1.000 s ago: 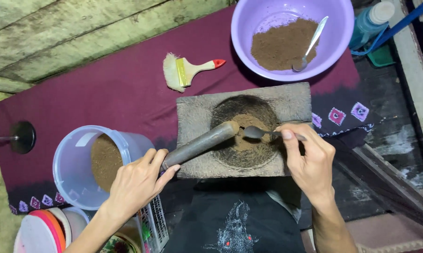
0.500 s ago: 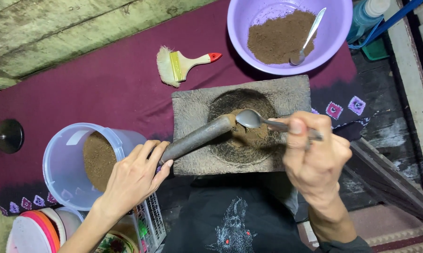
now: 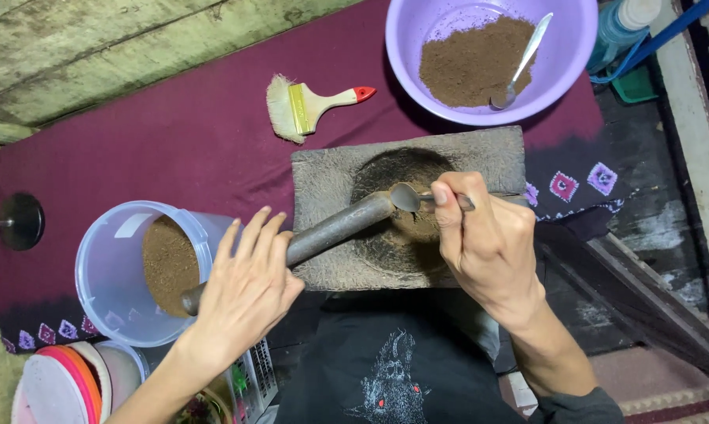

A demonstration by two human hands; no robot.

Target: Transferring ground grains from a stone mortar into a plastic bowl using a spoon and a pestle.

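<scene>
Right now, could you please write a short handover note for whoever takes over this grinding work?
Left hand: rests open-fingered on the metal pestle, whose tip lies in the stone mortar.
Right hand: grips a spoon, bowl at the pestle tip over the hollow.
Brown powder sits in the hollow, in the purple bowl with a second spoon, and in the clear tub.
A brush lies on the maroon cloth.
Left: powder remains in the mortar.
</scene>
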